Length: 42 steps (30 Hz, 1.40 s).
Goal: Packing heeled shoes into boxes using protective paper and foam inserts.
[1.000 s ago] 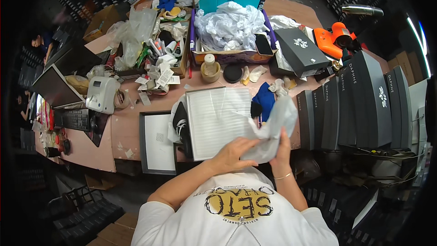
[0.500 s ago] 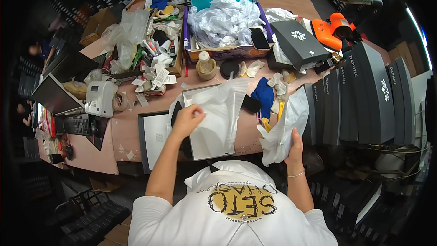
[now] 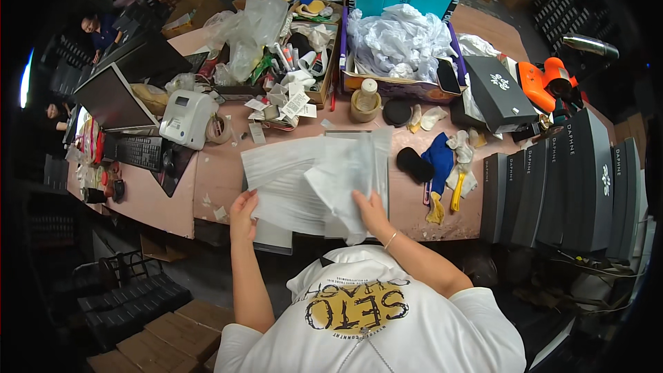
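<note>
My left hand (image 3: 243,214) pinches the near left edge of a thin white foam sheet (image 3: 283,183), which is spread out over an open shoe box (image 3: 381,166). Closed on a crumpled piece of white wrapping paper (image 3: 342,186), my right hand (image 3: 373,215) holds it over the right part of the sheet. Whether the paper wraps anything cannot be seen. Sheet and paper hide most of the box's inside. A pale box part (image 3: 273,236) shows below the sheet, near the table's front edge.
Right of the box lie a black pad (image 3: 415,165), a blue cloth (image 3: 440,159) and a yellow-handled brush (image 3: 457,193). Dark shoe boxes (image 3: 552,186) stand in a row at right. Behind are a bottle (image 3: 367,97) and a carton of crumpled paper (image 3: 400,81). A label printer (image 3: 186,119) stands left.
My right hand has brought the white paper leftward from the table's right side to over the box. My left hand has moved left and nearer, spreading the foam sheet across the box.
</note>
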### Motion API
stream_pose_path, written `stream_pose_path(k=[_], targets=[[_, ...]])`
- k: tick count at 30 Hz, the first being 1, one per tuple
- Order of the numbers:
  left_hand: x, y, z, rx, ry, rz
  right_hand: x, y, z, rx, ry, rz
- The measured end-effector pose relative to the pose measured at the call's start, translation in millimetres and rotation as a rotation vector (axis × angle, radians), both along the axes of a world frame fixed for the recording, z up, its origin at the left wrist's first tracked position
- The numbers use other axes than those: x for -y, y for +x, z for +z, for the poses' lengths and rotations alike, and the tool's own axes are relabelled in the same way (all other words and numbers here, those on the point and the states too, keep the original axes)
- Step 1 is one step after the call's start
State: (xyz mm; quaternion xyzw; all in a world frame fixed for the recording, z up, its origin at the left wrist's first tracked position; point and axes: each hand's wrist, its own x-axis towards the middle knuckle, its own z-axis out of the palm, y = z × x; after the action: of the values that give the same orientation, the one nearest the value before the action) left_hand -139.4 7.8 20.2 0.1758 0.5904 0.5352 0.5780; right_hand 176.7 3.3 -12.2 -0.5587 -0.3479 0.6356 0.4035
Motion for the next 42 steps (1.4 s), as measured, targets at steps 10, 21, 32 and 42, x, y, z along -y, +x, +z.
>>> stream_pose_path(k=[10, 21, 32, 42], targets=[[4.9, -12.3, -18.7, -0.166, 0.092, -0.147, -10.2, 42.6, 64.2, -0.002, 0.224, -0.289], [-0.6, 108.0, 69.6, 0.502, 0.424, -0.605, 4.5, -5.1, -41.6, 0.954, 0.4, 0.401], [-8.5, 173.8, -46.7, -0.979, 0.742, -0.564, 8.0, 89.6, 66.7, 0.639, 0.587, -0.288], [26.1, 109.9, -93.6, -0.674, -0.028, -0.253, 13.5, -12.1, 47.7, 0.377, 0.401, 0.548]])
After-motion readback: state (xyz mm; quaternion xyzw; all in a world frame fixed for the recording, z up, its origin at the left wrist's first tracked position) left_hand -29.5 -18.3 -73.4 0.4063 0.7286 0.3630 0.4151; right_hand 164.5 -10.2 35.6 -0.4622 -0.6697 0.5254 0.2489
